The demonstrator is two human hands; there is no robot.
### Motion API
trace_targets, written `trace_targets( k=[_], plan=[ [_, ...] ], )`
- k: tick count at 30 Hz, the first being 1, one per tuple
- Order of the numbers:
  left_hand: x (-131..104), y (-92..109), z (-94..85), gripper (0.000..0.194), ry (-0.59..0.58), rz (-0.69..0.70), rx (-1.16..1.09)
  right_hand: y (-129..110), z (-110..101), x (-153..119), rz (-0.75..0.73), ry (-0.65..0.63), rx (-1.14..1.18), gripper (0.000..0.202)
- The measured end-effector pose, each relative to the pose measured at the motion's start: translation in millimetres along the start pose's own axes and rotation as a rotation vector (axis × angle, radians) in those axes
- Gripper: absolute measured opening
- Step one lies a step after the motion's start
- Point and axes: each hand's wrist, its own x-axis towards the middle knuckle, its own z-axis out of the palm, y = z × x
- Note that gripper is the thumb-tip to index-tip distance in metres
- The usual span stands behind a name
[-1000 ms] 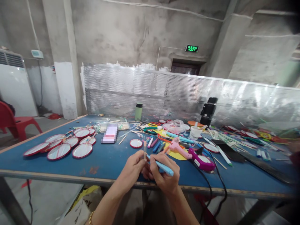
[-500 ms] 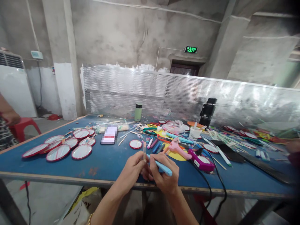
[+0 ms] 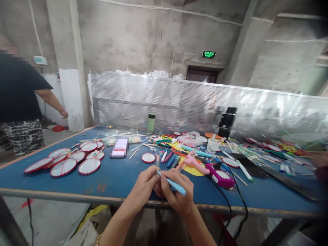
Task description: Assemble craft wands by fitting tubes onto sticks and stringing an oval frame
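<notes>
My left hand [image 3: 148, 181] is closed around a flat wooden stick [image 3: 158, 164], held upright near the table's front edge. Coloured bands show on the part of the stick above my fingers. In my right hand [image 3: 179, 191] is a light blue marker pen [image 3: 175, 186], its tip end against or very close to the stick. Just beyond my hands lies a small round red-rimmed disc [image 3: 148, 157]. Several markers [image 3: 168, 157] rest to its right, beside a pink glue gun [image 3: 192, 160] on yellow paper. The fingertips of both hands partly hide one another.
Red-rimmed round discs [image 3: 64, 166] are heaped on the left of the blue table [image 3: 115, 181]. A phone [image 3: 120, 147], green bottle [image 3: 151, 123] and black flask [image 3: 227, 123] stand or lie further back. Cables run beside a purple box [image 3: 220, 176]. A person [image 3: 23, 89] is at left.
The marker in my right hand has shifted slightly left and its back end dipped. My left hand and the stick stay put. At left, a person has come into view, hiding the white cabinet.
</notes>
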Motion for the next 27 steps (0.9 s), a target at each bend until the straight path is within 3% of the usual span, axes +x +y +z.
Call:
trace_targets(
  k=[5,9,14,19,24,27],
  plan=[
    [-0.3,-1.9,0.2,0.013,-0.011,-0.022,-0.013,0.1,-0.2,-0.5,0.024,0.047,-0.014,0.015],
    [-0.2,-3.0,-0.9,0.016,-0.006,0.004,0.009,0.1,-0.4,-1.1,0.004,-0.018,0.014,0.017],
    [1.0,-3.4,-0.8,0.013,-0.013,-0.015,0.017,-0.7,-0.9,-0.6,0.025,0.039,-0.007,0.015],
    [1.2,-3.0,-1.2,0.014,-0.01,0.007,0.031,-1.9,-1.0,-0.8,-0.006,-0.013,0.011,0.017],
    [0.5,-5.4,-2.0,0.012,-0.031,-0.011,0.001,-1.4,-0.6,-1.5,0.022,0.056,-0.005,0.016],
    [0.7,-5.9,-1.7,0.014,-0.016,-0.002,-0.005,-1.1,-0.3,-1.2,0.002,0.006,0.027,0.016]
  ],
)
